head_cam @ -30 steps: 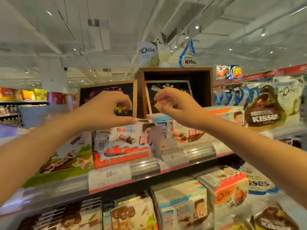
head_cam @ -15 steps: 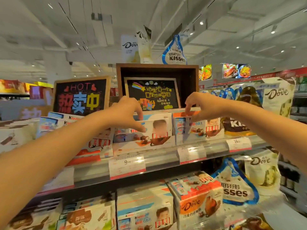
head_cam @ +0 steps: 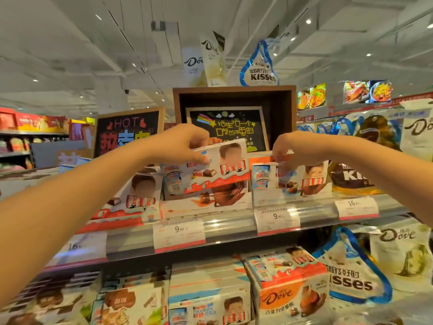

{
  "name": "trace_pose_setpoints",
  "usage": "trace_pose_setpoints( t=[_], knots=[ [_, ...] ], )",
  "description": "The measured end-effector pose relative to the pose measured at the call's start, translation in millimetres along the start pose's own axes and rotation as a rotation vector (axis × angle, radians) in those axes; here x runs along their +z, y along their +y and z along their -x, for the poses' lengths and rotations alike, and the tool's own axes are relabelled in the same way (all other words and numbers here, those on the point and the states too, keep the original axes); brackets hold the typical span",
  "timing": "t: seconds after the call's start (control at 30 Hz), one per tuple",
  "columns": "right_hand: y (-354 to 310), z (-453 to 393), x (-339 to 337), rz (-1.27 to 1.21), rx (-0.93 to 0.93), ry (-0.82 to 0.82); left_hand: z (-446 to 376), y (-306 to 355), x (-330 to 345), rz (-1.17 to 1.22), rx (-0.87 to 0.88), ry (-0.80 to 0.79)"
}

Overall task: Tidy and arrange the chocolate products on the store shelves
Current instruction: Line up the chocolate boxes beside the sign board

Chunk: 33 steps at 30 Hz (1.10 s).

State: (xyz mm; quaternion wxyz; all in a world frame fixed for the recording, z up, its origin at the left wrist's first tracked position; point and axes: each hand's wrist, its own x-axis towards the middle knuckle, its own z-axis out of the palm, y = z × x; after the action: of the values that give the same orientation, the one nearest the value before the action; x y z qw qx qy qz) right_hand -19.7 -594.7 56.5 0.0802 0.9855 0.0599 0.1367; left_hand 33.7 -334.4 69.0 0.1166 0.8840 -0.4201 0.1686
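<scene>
White and orange, the chocolate box (head_cam: 218,165) was lifted clear of the row and tilted, its upper left corner pinched between the thumb and curled fingers of the left hand (head_cam: 185,143). Just below that grip stood a larger box with a brown chocolate shape (head_cam: 210,200) on the upper shelf (head_cam: 234,222), and to the lower left another white and orange box (head_cam: 133,198) leaned on the same shelf. To the right of the held box, the right hand (head_cam: 295,148) pinched the top edge of a second box of the same kind (head_cam: 293,181), which stood upright at the shelf front. Price tags (head_cam: 179,232) hung along the shelf rail beneath both hands. Behind the grips, a dark wooden frame held a chalkboard sign (head_cam: 230,127), with a second chalkboard reading HOT (head_cam: 126,132) to the left. Farther right of the right hand sat Kisses and Dove bags (head_cam: 379,146). On the lower shelf were more boxes, one marked Dove (head_cam: 290,292).
</scene>
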Motion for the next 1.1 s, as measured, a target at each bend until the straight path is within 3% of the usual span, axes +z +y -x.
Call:
trace_pose_setpoints(
  t=[0.17, 0.33, 0.57, 0.77, 0.97, 1.1],
  knots=[
    [9.0, 1.1, -11.8, -0.129, -0.060, 0.102, 13.7, 7.6, -22.5, 0.207, -0.038, 0.164],
    [5.6, 2.4, -28.1, -0.244, -0.077, 0.359, 35.3, 10.1, -48.6, 0.450, 0.023, 0.249],
    [-33.6, 4.2, -63.8, -0.349, -0.058, 0.621, 72.0, -17.7, -64.3, 0.278, -0.041, 0.070],
    [-99.2, -4.5, -76.3, -0.598, -0.162, 0.574, 111.4, -59.4, -78.2, 0.196, -0.077, 0.005],
    [-160.0, -22.2, -74.2, -0.683, -0.268, 0.580, 143.1, -83.3, -53.6, -0.153, 0.129, 0.218],
    [-180.8, -29.9, -75.7, -0.739, -0.294, 0.588, 144.9, -86.2, -45.1, -0.196, 0.144, 0.220]
  ],
)
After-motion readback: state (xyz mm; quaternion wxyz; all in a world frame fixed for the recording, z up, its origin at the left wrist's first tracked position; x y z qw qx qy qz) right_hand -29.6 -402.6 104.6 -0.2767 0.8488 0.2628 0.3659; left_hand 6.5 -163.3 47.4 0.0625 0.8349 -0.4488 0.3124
